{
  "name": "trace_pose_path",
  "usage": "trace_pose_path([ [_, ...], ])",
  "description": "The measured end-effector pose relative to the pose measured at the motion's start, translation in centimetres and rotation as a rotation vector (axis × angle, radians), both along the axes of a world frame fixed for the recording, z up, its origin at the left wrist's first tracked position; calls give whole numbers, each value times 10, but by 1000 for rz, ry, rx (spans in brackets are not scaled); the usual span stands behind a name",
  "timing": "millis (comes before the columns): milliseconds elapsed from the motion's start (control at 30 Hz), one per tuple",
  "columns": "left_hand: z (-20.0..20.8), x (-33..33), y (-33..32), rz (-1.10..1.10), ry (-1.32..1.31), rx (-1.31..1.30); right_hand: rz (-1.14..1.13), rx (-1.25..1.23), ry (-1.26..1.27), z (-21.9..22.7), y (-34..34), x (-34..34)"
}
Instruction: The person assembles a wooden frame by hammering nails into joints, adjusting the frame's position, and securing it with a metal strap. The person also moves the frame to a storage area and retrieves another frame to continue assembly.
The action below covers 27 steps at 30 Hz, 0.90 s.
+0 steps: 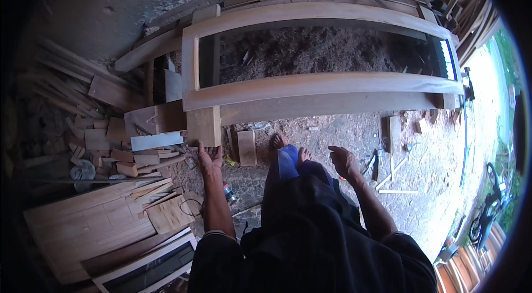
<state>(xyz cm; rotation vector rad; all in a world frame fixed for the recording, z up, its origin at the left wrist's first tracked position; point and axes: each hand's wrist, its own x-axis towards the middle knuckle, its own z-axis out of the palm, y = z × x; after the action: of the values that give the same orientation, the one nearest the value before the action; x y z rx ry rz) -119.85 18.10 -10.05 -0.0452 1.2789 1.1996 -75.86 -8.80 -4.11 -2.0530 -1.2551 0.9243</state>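
A long pale wooden frame with a dark glass-like panel lies across in front of me. Under its left end a short wooden board sticks out toward me. My left hand is at the near end of this board, palm turned up, with its fingers curled against the end. To the right, my right hand hangs in the air over the floor, apart from the frame. It holds nothing, and its fingers reach out loosely to the left.
Wood offcuts lie heaped at the left, above a panelled wooden door and a smaller glazed frame. A wood block stands near my feet. Tools and thin strips litter the right floor. Bright daylight enters at the right.
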Motion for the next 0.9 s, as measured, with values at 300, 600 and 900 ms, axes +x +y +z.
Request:
trace_pose_path([
  [300,6,-17,3,-170,-4,132,-198,-418,156,-104,-88,-28],
  [600,-35,-63,-22,-538,352,442,-168,-541,15,-256,-90,-74],
  [900,-123,-97,42,-371,1611,963,-228,-449,-60,-450,36,-35],
])
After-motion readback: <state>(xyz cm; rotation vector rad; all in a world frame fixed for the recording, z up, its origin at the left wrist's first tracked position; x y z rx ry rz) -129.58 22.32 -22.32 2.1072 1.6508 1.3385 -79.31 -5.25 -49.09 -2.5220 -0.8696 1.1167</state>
